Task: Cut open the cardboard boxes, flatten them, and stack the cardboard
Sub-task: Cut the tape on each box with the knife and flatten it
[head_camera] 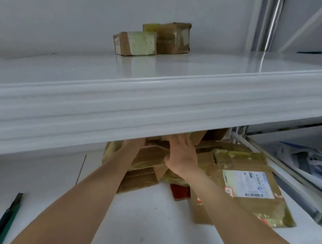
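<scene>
Both bare forearms reach forward under the thick white front lip of a shelf [157, 111] to a pile of flattened cardboard [139, 179] lying on the white worktop [145, 220]. The right hand [180, 154] lies palm down on top of the pile, its fingers [180, 142] straight and slightly spread, holding nothing; their tips disappear behind the shelf lip. The left hand [133, 144] is at the pile's left side, touching the cardboard, but its fingers are hidden by the lip, so I cannot tell whether it grips anything. Just right of the pile lies a larger flattened sheet [241, 165] glossy with yellowish tape and carrying a white shipping label [249, 184]. A small red item [180, 192] pokes out from under the cardboard's near edge. On the shelf above stand 2 uncut taped boxes, the smaller box [135, 42] in front of and touching the taller box [169, 37]. A dark green tool [6, 218], blurred, lies at the worktop's near left.
</scene>
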Motion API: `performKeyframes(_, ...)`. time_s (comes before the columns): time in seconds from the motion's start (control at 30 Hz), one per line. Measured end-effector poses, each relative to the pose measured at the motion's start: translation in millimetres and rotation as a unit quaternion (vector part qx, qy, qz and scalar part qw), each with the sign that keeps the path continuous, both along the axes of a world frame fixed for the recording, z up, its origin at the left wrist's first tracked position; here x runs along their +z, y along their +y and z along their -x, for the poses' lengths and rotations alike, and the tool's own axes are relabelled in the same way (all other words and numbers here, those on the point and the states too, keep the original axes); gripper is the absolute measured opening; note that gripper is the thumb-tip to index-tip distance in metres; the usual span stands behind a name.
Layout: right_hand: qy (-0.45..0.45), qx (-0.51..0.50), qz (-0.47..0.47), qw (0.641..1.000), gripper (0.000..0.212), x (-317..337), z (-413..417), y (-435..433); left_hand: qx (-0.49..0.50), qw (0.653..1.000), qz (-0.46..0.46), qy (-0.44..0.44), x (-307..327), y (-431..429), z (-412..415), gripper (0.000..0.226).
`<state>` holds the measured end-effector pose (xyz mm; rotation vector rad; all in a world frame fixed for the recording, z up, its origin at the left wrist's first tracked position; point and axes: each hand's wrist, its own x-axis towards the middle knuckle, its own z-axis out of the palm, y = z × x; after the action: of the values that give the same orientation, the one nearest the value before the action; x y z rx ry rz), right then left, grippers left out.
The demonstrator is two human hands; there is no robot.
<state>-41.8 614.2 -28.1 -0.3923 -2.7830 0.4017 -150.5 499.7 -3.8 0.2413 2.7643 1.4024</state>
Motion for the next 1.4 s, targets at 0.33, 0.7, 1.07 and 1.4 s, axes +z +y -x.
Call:
performKeyframes(0.33,-0.075,-0.010,0.013,0.997,0.080,-23.7,5.2,3.5,-0.085,0.952,0.266,0.121,-25.8,-7.3,-18.8,0.044)
performKeyframes(0.7,-0.014,0.112,-0.011,0.994,0.066,-11.7,-19.6,-124.2,0.014,0.930,0.345,0.129,-33.0,-129.9,-102.6,0.056)
performKeyframes(1.07,-0.045,0.180,-0.043,0.982,0.067,-4.4,-20.5,-314.1,0.066,0.916,0.373,0.129,-31.1,-320.5,-128.6,0.058)
performKeyframes(1.4,-0.067,0.210,-0.018,0.975,0.067,-21.0,-6.7,-544.1,0.054,0.915,0.374,0.139,-33.7,-542.5,-130.7,0.062)
